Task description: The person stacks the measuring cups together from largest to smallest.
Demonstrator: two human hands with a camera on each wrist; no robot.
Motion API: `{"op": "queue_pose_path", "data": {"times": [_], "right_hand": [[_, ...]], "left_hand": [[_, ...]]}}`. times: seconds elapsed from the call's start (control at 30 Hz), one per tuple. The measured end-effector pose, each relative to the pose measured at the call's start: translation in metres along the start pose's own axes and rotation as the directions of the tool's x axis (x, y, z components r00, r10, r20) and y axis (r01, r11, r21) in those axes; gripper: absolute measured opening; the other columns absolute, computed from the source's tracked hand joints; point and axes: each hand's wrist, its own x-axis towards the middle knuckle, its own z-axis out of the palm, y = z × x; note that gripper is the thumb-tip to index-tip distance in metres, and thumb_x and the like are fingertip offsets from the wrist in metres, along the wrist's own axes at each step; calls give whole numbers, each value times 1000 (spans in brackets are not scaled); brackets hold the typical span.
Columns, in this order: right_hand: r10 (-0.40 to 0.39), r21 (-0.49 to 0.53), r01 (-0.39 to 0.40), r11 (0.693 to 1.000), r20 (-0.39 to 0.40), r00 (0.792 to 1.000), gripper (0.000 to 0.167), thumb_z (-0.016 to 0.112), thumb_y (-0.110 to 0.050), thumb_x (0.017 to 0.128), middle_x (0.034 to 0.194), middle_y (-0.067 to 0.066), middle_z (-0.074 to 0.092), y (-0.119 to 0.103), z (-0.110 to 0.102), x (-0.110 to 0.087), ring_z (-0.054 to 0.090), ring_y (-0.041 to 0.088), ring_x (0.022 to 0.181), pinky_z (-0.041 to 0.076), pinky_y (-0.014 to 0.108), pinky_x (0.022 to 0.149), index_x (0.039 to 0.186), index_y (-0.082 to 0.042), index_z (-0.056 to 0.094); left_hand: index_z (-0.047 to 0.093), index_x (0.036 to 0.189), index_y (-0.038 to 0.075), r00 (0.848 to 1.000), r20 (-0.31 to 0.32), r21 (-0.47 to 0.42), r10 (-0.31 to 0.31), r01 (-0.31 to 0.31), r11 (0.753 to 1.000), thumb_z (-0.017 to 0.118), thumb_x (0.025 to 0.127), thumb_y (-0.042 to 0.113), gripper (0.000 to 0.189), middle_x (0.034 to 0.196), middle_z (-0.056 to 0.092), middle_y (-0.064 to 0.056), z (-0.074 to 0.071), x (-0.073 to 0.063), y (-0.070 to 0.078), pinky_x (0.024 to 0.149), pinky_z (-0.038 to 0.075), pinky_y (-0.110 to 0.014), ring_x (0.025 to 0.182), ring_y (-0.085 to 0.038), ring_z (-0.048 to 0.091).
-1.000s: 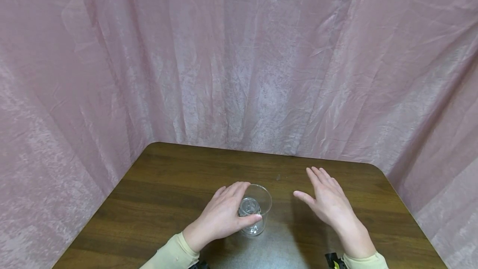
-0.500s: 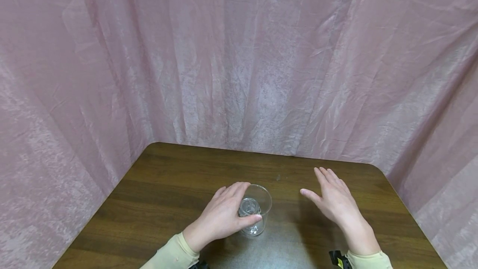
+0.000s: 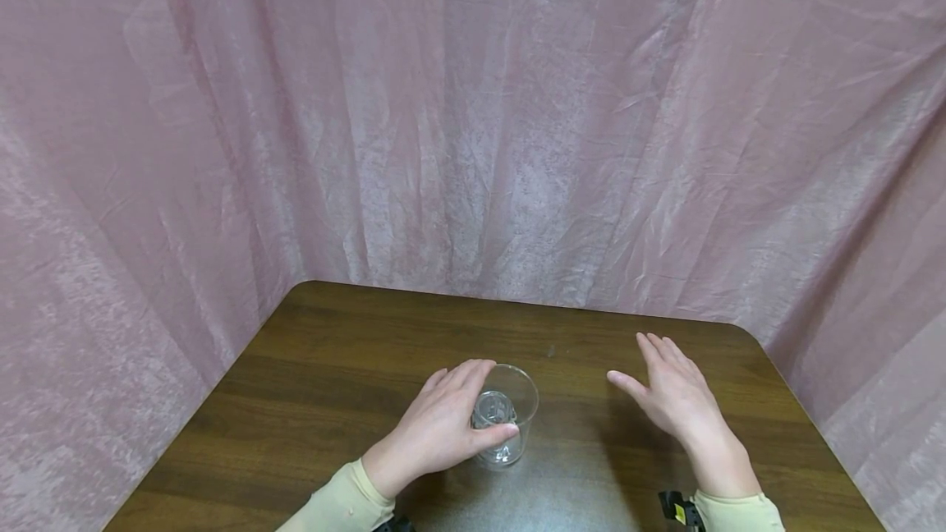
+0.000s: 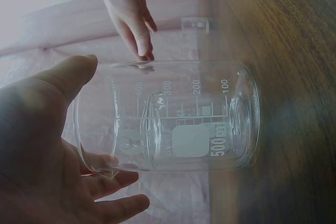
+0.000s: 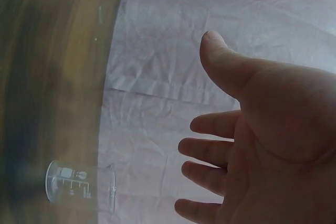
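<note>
Near the table's front, my left hand (image 3: 443, 421) holds a large clear glass beaker (image 3: 521, 425) by its upper part, thumb on one side and fingers on the other. White graduations and "500ml" show on this beaker (image 4: 189, 140) in the left wrist view. Inside it sits a smaller glass vessel (image 3: 493, 409). Off to the right, my right hand (image 3: 672, 396) hovers above the table with fingers extended, thumb apart, nothing held. Another marked beaker (image 5: 81, 187) stands upright on the table in the right wrist view; in the head view it is hidden.
The brown wooden table (image 3: 355, 343) has rounded far corners. Behind and around it hangs a pink velvety curtain (image 3: 473, 121). A light glare shows on the wood in front of the large beaker.
My right hand has drifted a little to the right, away from the large beaker. My left hand and the beaker it holds have stayed in place.
</note>
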Motion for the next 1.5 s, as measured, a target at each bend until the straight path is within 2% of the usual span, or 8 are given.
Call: {"op": "queue_pose_path", "data": {"times": [0.57, 0.77, 1.17, 1.5], "right_hand": [[56, -29, -55, 998, 12, 998, 94, 69, -55, 105, 161, 41, 42, 18, 0, -1, 35, 62, 151, 32, 76, 119, 160, 15, 39], [89, -37, -87, 996, 44, 995, 96, 66, -58, 107, 163, 40, 40, 20, -3, -1, 34, 62, 152, 32, 78, 118, 161, 15, 36], [167, -46, -162, 986, 114, 979, 100, 61, -61, 108, 162, 45, 35, 30, -6, -2, 33, 65, 150, 31, 80, 116, 164, 16, 30], [233, -76, -224, 972, 142, 962, 98, 59, -61, 109, 161, 44, 38, 31, -9, -3, 37, 64, 148, 35, 78, 115, 164, 15, 29]], "left_hand": [[53, 159, 9, 1000, 2, -3, -3, 3, 1000, 74, 95, 71, 91, 157, 59, -8, 0, 0, 0, 121, 41, -63, 146, -28, 56], [53, 159, 10, 1000, 0, 3, -3, 3, 1000, 74, 95, 71, 90, 156, 59, -7, 1, 0, 0, 121, 41, -62, 146, -27, 56], [53, 158, 10, 1000, -3, -3, 1, -1, 1000, 74, 95, 71, 90, 156, 60, -7, 1, 0, -1, 121, 41, -63, 145, -26, 56], [53, 159, 10, 1000, 3, 2, -8, 8, 1000, 74, 95, 71, 91, 157, 59, -7, 1, 0, -1, 122, 40, -62, 147, -25, 55]]}}
